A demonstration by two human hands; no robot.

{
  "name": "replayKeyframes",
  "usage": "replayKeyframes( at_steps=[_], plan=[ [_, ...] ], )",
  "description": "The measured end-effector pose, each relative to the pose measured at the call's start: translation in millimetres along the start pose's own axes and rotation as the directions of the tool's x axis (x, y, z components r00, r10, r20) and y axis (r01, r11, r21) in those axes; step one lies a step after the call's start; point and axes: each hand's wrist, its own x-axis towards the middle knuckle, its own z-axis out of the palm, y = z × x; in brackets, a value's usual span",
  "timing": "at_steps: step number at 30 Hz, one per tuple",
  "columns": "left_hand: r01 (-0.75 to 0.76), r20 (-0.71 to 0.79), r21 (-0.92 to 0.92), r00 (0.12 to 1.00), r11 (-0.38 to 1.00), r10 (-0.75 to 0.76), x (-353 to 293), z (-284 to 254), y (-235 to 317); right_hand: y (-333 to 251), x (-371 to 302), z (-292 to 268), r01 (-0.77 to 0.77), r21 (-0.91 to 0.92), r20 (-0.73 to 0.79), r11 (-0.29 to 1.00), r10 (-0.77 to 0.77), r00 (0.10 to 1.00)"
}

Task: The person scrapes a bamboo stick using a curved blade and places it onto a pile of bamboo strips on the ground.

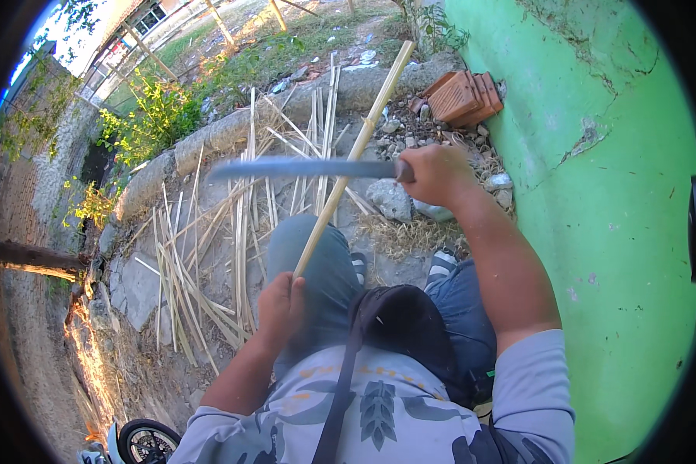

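Note:
My left hand (281, 308) is closed round the lower end of a long pale bamboo strip (353, 158), which slants up and to the right past my knee. In my right hand (435, 176) is the handle of a machete (301, 168). Its long grey blade points left, nearly level, and its tip is blurred. The blade passes across the bamboo strip in this view; whether the two touch, I cannot tell. Many split bamboo strips (243, 247) lie scattered on the ground to the left of my legs.
A green wall (588, 209) rises close on my right. Stacked red-brown roof tiles (462, 99) and stones (389, 199) lie beside it. A low stone curb (232, 131) curves beyond the strips. A black bag (402, 329) rests on my lap. A motorcycle wheel (148, 445) shows at lower left.

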Motion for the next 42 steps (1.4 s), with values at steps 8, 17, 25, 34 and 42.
replayKeyframes(
  at_steps=[8,17,25,34,42],
  plan=[
    [-0.008,0.016,-0.004,1.0,1.0,0.008,3.4,-1.9,8.3,35.1,1.0,14.7,-0.175,0.079,-0.088,0.981,0.182,0.979],
    [-0.036,0.013,-0.011,0.999,0.999,0.036,-1.9,-4.3,6.5,31.2,-1.0,2.0,-0.087,0.032,0.032,0.996,0.086,0.996],
    [-0.015,0.027,0.018,1.0,1.0,0.014,1.3,-4.7,9.1,21.2,-5.3,3.2,-0.085,0.045,-0.03,0.995,0.086,0.996],
    [-0.037,0.017,0.037,0.999,0.999,0.036,-2.6,-35.7,23.7,46.9,-3.8,-1.7,-0.223,0.103,-0.109,0.969,0.234,0.966],
    [-0.057,0.036,0.012,0.998,0.998,0.056,-14.3,-35.3,30.8,25.6,-1.8,-10.1,0.097,-0.019,-0.057,0.995,-0.098,0.994]
  ],
)
